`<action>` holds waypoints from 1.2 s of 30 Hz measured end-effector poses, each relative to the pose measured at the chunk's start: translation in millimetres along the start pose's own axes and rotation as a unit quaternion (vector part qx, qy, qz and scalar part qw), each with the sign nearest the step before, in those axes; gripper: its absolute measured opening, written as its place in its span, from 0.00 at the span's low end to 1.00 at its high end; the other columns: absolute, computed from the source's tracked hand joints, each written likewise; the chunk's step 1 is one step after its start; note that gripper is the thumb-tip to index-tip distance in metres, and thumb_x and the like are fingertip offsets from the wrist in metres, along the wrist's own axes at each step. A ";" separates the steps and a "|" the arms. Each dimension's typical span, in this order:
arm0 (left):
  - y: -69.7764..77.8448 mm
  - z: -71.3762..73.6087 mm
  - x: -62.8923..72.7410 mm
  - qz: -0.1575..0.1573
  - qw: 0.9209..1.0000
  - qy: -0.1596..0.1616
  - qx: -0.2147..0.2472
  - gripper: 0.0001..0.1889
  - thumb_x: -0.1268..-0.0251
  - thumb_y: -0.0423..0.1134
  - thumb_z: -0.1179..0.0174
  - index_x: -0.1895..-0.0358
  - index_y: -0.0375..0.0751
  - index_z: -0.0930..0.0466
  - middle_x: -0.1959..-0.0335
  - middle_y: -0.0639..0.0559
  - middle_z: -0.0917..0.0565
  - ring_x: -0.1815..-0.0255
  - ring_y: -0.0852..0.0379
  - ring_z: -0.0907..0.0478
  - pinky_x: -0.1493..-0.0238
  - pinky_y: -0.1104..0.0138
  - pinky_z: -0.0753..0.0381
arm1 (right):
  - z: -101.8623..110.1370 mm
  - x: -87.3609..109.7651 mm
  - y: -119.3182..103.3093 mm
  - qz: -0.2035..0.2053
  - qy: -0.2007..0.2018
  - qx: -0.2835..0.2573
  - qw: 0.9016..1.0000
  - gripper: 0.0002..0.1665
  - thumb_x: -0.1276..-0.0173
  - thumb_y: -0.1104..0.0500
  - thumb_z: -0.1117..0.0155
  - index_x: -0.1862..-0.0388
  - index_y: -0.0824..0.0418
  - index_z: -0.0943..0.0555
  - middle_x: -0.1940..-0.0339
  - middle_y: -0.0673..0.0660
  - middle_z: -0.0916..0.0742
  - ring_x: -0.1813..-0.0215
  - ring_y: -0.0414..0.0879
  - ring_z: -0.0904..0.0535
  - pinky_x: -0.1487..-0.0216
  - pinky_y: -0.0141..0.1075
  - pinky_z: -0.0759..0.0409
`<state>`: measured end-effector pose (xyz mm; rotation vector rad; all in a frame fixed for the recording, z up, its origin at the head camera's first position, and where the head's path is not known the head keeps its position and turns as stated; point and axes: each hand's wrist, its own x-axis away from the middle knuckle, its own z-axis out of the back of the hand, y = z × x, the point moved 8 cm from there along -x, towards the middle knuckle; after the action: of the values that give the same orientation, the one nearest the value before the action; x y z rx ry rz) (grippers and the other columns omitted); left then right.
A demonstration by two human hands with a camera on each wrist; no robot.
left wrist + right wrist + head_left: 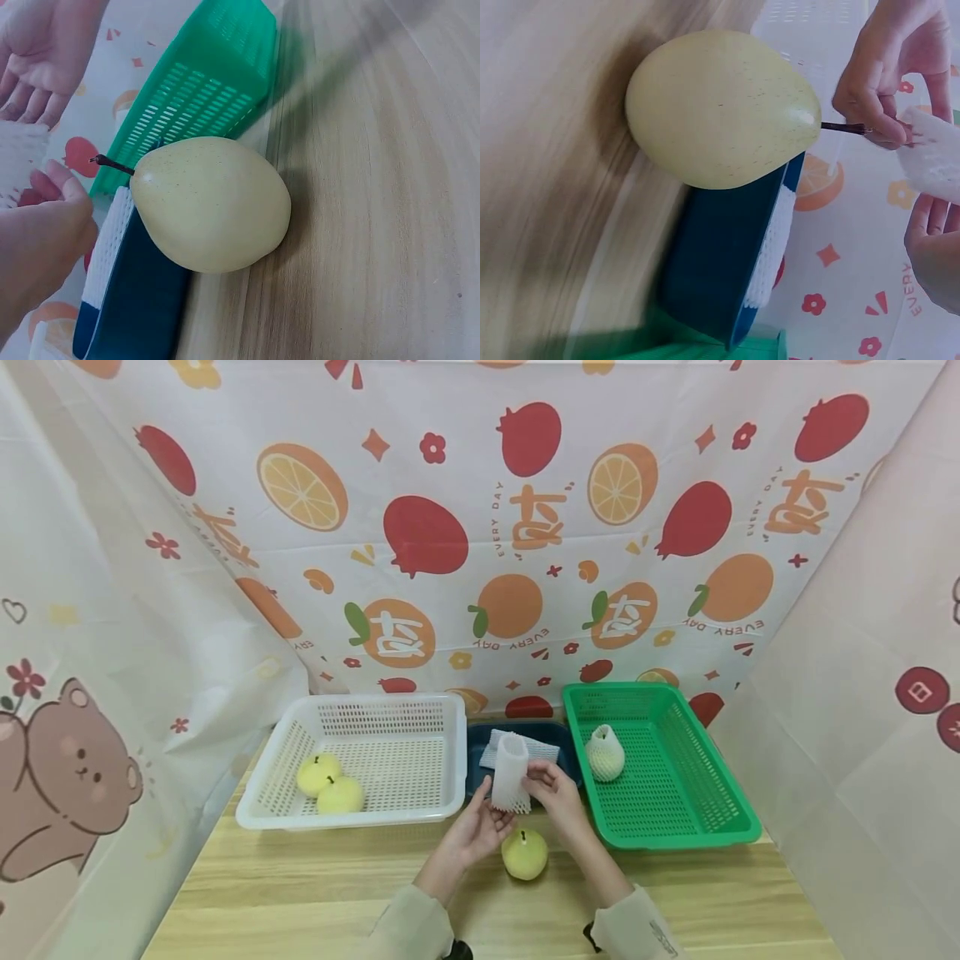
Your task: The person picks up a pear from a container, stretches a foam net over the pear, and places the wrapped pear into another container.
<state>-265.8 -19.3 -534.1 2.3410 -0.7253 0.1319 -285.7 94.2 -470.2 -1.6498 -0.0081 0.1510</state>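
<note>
Both hands hold a white foam net sleeve (512, 770) upright above the front of the dark blue tray (475, 768). My left hand (477, 832) pinches its lower edge between thumb and finger. My right hand (553, 789) grips its right side with fingers and thumb. Just below the hands, a yellow pear (524, 855) stands stem-up on the wooden table; it also fills the middle of the left wrist view, where the pear (214, 206) is bare. More flat foam sleeves (542, 749) lie in the tray behind the held one.
On the left, a white basket (442, 814) holds two bare pears (330, 783). A green basket (675, 841) stands on the right, with one pear in a foam net (604, 754) at its left side. A printed curtain (480, 527) hangs behind.
</note>
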 end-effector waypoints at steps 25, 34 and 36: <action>7.5 -14.0 8.1 -0.059 0.996 -0.054 -0.027 0.15 0.24 0.34 0.68 0.54 0.45 0.28 0.59 0.53 0.20 0.59 0.64 0.23 0.58 0.75 0.25 | -19.9 24.0 39.4 -0.277 -0.177 -0.297 0.897 0.33 0.26 0.49 0.59 0.34 0.69 0.52 0.44 0.58 0.31 0.45 0.46 0.34 0.44 0.35 0.35; 9.1 -17.6 8.4 -0.052 0.996 -0.069 0.036 0.16 0.25 0.35 0.68 0.58 0.41 0.26 0.59 0.52 0.20 0.57 0.63 0.23 0.54 0.74 0.26 | -17.4 27.5 34.3 -0.273 -0.185 -0.372 0.868 0.22 0.25 0.49 0.66 0.53 0.58 0.26 0.59 0.51 0.20 0.59 0.38 0.25 0.61 0.25 0.26; 9.7 -15.1 7.4 -0.053 0.996 -0.044 0.057 0.16 0.25 0.36 0.67 0.60 0.41 0.26 0.61 0.52 0.20 0.59 0.63 0.23 0.55 0.74 0.26 | -12.7 26.4 41.3 -0.280 -0.148 -0.347 0.883 0.22 0.25 0.48 0.63 0.63 0.55 0.21 0.70 0.48 0.20 0.72 0.35 0.26 0.75 0.22 0.29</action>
<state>-263.3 -19.1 -514.9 2.5020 -0.6484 0.0237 -261.7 80.5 -512.6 -2.2453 -0.8543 -0.0578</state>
